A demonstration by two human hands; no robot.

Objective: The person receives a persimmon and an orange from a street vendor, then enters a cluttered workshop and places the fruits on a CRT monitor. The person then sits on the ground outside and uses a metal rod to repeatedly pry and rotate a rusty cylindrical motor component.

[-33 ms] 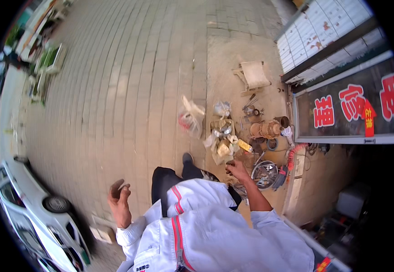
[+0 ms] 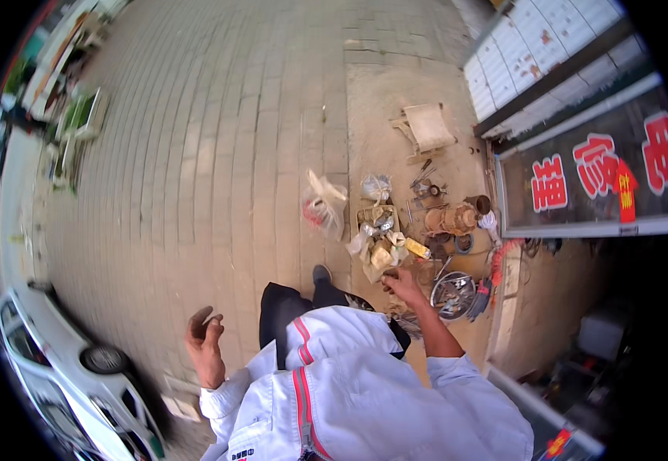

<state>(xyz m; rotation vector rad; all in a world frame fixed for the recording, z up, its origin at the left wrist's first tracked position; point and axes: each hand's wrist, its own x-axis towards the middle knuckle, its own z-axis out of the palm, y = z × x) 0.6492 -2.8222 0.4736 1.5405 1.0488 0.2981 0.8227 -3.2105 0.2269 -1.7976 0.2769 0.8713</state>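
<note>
Paved ground carries a heap of parts and bags. Right hand is held at the heap's near edge, fingers curled on something small, unidentifiable. Left hand hangs loosely curled, empty. A firm grip and a careful, steady lift are advised.

Bright, even daylight covers the paved ground. Strong fisheye distortion bends straight lines toward the rim. A black vignette surrounds the frame; the lower right is dim. Detail is soft.
</note>
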